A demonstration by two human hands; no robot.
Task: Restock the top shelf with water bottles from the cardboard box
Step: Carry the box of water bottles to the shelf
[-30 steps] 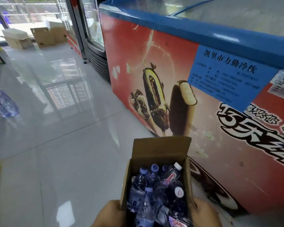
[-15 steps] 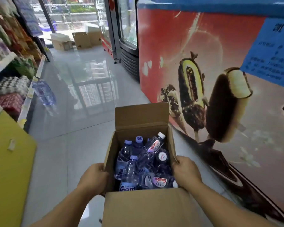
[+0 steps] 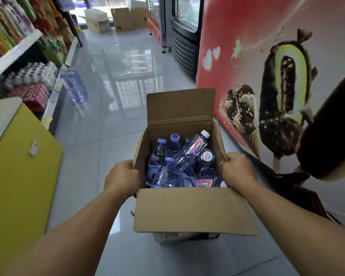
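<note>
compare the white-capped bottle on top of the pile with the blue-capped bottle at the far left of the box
The white-capped bottle lies tilted across the pile, cap toward the far right corner; the blue-capped bottle stands roughly upright against the left wall. The first shows a red-lettered label; no label can be made out on the second. Both are clear plastic and sit in the cardboard box.
</note>
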